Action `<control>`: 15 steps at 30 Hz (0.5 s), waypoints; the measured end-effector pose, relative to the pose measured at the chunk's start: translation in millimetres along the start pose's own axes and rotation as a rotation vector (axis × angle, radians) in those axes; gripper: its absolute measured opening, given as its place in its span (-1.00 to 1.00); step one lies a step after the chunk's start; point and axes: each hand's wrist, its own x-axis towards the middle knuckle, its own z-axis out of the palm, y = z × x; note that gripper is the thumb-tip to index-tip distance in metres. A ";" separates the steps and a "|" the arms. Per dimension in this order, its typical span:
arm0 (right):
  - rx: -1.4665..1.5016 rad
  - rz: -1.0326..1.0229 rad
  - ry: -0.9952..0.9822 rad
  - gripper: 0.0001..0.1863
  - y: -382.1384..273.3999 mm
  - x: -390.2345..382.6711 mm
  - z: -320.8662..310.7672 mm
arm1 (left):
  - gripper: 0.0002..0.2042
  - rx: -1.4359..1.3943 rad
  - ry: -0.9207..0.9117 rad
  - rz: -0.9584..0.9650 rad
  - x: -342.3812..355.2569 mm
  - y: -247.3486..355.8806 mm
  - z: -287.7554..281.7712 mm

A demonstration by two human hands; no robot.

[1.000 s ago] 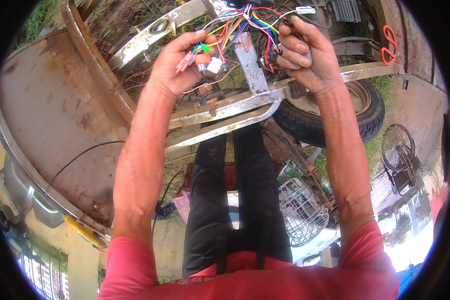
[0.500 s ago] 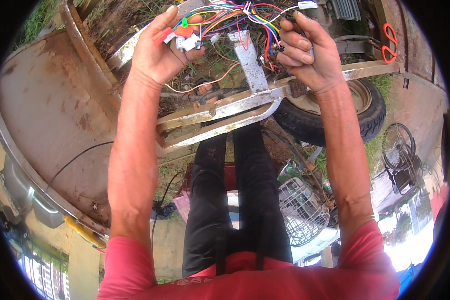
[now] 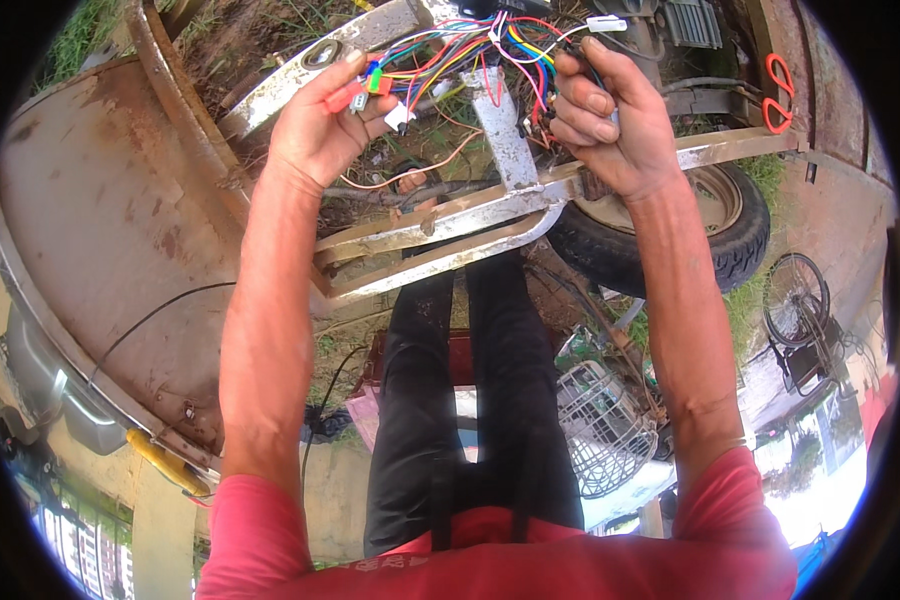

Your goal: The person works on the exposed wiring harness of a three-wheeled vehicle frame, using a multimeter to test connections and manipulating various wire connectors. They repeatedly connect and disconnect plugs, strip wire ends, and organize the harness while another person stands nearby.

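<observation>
- In the head view, a multicoloured wire bundle (image 3: 455, 55) is spread between the two hands, above a worn metal frame (image 3: 440, 222).
- The left hand (image 3: 320, 138) is closed, thumb against fingers, on a cluster of plugs; a red plug (image 3: 344, 98) is pinched there, with a green plug (image 3: 375, 81) beside it and a white plug (image 3: 399, 117) by the fingertips.
- The right hand (image 3: 622, 130) is curled around what seem to be dark leads (image 3: 572, 47); their exact grip is hidden by the fingers.
- A white connector (image 3: 607, 23) is seen just above the right thumb, on a pale wire.
- For good handling, plugs are best gripped by their housings, so that no wire is strained.
- Colours and plug shapes should be compared one at a time, with the leads fanned apart and slack left toward the black unit (image 3: 490, 6).
</observation>
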 end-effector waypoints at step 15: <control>-0.470 0.070 -0.022 -0.62 18.3 -8.4 16.2 | -0.65 0.544 0.253 0.110 -7.2 -31.6 -3.9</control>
